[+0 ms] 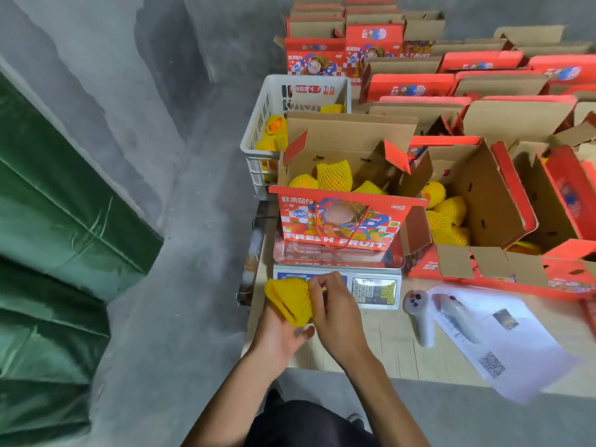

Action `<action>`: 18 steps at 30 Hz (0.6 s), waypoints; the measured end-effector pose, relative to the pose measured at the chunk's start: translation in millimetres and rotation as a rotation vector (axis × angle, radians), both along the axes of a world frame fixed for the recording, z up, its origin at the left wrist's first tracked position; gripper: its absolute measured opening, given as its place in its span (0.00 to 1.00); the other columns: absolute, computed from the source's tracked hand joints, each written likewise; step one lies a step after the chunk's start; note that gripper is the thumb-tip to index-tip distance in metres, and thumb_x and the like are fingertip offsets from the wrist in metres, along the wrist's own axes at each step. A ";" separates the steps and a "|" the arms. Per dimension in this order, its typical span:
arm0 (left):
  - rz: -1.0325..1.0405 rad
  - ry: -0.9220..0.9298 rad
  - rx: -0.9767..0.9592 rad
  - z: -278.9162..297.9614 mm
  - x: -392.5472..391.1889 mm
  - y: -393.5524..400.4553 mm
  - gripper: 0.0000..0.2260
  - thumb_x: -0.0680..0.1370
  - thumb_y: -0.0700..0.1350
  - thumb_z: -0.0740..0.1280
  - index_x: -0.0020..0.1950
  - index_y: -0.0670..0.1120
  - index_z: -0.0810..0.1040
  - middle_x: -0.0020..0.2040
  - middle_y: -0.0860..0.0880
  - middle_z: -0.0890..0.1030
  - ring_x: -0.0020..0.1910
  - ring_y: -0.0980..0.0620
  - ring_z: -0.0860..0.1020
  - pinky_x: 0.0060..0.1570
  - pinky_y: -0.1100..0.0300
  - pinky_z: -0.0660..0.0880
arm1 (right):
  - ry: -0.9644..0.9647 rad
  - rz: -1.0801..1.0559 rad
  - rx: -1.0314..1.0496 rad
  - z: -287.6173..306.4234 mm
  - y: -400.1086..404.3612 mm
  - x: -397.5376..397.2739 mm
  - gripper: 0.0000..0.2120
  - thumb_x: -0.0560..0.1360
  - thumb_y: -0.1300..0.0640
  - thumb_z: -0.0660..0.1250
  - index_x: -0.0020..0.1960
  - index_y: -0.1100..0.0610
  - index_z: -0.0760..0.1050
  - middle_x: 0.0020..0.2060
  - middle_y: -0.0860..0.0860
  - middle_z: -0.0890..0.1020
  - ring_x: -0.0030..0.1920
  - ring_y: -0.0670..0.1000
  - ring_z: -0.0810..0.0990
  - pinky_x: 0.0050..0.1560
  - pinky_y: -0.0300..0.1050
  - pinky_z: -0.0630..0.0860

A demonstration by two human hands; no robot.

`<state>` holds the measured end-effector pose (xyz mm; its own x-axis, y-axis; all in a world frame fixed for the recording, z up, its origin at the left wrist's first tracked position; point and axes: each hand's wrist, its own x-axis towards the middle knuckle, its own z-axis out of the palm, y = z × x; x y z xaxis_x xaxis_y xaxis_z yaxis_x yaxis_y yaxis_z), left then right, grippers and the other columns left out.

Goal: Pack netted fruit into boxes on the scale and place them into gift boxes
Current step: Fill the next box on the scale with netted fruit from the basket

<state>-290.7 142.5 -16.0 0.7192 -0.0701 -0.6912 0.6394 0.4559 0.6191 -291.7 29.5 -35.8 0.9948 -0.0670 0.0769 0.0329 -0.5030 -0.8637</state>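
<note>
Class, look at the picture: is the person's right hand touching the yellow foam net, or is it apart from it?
Touching. The head view shows the right hand with its fingers curled onto the yellow foam net, which the left hand holds from below.

Both hands hold a yellow netted fruit [289, 301] just in front of the scale [337, 279]: left hand [280, 330] under it, right hand [333, 309] pinching the net. Open red box [342, 217] on scale pan, netted fruit inside. White crate [274, 124] behind it, more open boxes to the right
</note>
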 end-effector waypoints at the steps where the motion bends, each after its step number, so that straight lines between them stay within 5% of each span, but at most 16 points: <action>1: 0.005 0.029 0.023 -6.2 -6.1 -0.7 0.20 0.85 0.57 0.57 0.69 0.48 0.78 0.62 0.43 0.84 0.66 0.39 0.77 0.71 0.41 0.70 | 0.060 -0.013 -0.009 -6.4 4.0 -4.8 0.10 0.86 0.49 0.57 0.50 0.52 0.72 0.44 0.48 0.77 0.43 0.46 0.78 0.42 0.45 0.74; 4: 0.009 0.131 0.019 -16.7 -17.1 3.1 0.24 0.84 0.62 0.56 0.70 0.49 0.79 0.63 0.43 0.83 0.71 0.39 0.74 0.75 0.42 0.67 | 0.196 -0.051 0.065 -22.0 12.3 -15.7 0.12 0.86 0.50 0.53 0.51 0.56 0.70 0.41 0.51 0.80 0.40 0.50 0.80 0.40 0.50 0.76; 8: 0.020 0.277 -0.198 -25.6 -18.6 16.5 0.29 0.80 0.69 0.57 0.70 0.51 0.80 0.65 0.43 0.82 0.70 0.44 0.75 0.73 0.43 0.68 | 0.285 -0.040 0.061 -35.8 6.6 -17.7 0.12 0.86 0.51 0.53 0.52 0.57 0.68 0.37 0.44 0.78 0.35 0.43 0.78 0.32 0.34 0.69; 12: -0.022 0.257 -0.281 -31.5 -20.3 22.7 0.26 0.79 0.66 0.60 0.70 0.53 0.80 0.66 0.45 0.82 0.70 0.42 0.76 0.69 0.33 0.69 | 0.297 0.037 -0.127 -49.7 4.1 -19.8 0.08 0.86 0.50 0.55 0.51 0.52 0.65 0.38 0.42 0.76 0.35 0.43 0.76 0.33 0.35 0.66; 15: -0.007 0.226 -0.279 -40.3 -18.6 22.8 0.28 0.82 0.67 0.55 0.72 0.51 0.78 0.67 0.42 0.81 0.69 0.39 0.77 0.66 0.34 0.72 | 0.293 0.149 -0.245 -54.2 4.6 -25.7 0.06 0.84 0.48 0.59 0.51 0.46 0.64 0.44 0.38 0.76 0.43 0.44 0.79 0.35 0.29 0.67; 18: 0.068 0.235 -0.247 -42.8 -14.9 22.1 0.30 0.81 0.69 0.55 0.71 0.50 0.78 0.66 0.40 0.81 0.67 0.38 0.78 0.65 0.36 0.73 | 0.200 0.185 -0.301 -54.2 2.6 -28.5 0.07 0.84 0.47 0.59 0.53 0.50 0.69 0.48 0.45 0.79 0.43 0.45 0.78 0.39 0.30 0.65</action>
